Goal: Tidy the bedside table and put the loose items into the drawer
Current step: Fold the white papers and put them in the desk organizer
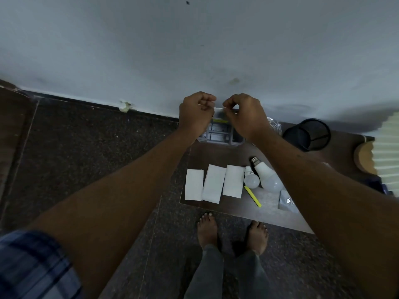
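Note:
The dark wooden bedside table (235, 209) stands against the wall. At its back sits a grey compartment box (218, 135). Above that box, my left hand (195, 114) and my right hand (246, 114) each pinch one end of a thin pale strip (218, 108); what it is cannot be told. Three folded white papers (212, 183) lie side by side near the front. To their right lie a small white bulb (251, 179), a larger white bulb (267, 176) and a yellow pen (253, 196). A small clear packet (286, 201) is half hidden by my right forearm.
A black mesh pen cup (307, 134) stands at the back right, with crumpled clear plastic (275, 125) beside it. A lamp with a pleated shade (387, 147) and wooden base (364, 157) fills the right edge. Dark stone floor (97, 147) lies left; my bare feet (232, 230) stand before the table.

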A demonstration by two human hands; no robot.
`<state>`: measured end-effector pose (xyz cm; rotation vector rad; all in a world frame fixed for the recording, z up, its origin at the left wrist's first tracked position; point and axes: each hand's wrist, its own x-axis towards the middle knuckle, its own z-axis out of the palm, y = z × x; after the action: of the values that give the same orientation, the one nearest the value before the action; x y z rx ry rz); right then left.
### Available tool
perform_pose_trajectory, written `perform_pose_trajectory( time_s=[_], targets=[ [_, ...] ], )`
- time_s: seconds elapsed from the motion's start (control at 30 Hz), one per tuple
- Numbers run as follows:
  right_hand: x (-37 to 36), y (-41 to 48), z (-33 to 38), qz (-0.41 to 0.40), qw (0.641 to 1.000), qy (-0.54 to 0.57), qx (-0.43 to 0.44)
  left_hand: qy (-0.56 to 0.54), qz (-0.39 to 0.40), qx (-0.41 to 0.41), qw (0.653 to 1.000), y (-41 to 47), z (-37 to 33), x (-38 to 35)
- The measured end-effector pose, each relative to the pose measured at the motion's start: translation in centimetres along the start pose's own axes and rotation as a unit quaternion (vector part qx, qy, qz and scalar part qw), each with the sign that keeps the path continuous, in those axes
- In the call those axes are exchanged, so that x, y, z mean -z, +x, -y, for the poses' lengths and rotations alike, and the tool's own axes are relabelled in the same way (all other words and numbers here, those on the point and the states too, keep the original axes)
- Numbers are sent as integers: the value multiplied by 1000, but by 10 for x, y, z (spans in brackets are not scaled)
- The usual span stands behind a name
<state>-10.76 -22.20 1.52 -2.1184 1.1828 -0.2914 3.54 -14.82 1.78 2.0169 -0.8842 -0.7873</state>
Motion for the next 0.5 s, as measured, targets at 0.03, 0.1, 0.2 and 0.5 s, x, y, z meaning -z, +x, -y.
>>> perform_pose_trajectory(
  time_s=[0.03,0.1,0.2,0.5],
  targets=[
    [0,-1,-1,-1,1000,-3,-5,-4,-2,2,1000,-1,0,1],
    [0,-3,-2,-11,1000,-7,-8,-17,-5,6,1000,-4,1,2],
    [2,-7,-3,-34,999,-2,-5,-34,-17,9,999,-10,0,3],
    [3,-32,5,-74,996,53,9,-86,-45,45,994,-38,9,8]
  ],
)
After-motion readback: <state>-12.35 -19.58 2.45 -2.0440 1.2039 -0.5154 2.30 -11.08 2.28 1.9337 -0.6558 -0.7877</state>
